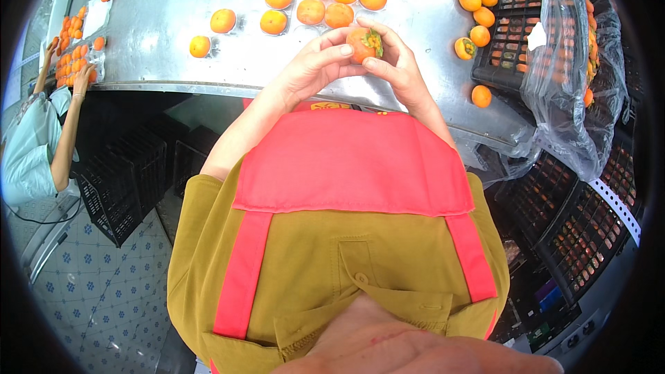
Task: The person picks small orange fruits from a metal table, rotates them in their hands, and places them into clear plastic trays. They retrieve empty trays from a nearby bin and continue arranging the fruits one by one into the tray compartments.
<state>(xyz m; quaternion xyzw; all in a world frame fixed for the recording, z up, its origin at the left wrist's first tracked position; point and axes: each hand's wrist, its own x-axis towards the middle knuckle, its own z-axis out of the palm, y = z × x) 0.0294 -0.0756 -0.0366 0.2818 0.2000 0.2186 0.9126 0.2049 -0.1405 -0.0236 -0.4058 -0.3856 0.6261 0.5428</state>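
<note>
Both hands meet over the near edge of a metal table (249,65), holding one orange persimmon (362,44) with its green leafy calyx turned to the right. My left hand (324,59) grips its left side with thumb and fingers. From the right, my right hand (394,57) holds the same fruit, its thumb below the calyx. Just beyond the hands, several persimmons (310,12) sit in a clear plastic tray. Separate persimmons (223,21) rest in clear holders further left. Loose persimmons (481,96) lie to the right, one with its calyx showing.
A black plastic crate (506,26) of persimmons, partly covered by clear plastic film (561,62), stands at the right. More filled crates (584,239) are lower right. A co-worker's arm (70,135) reaches over fruit trays at far left. Black crates (122,182) stand below the table.
</note>
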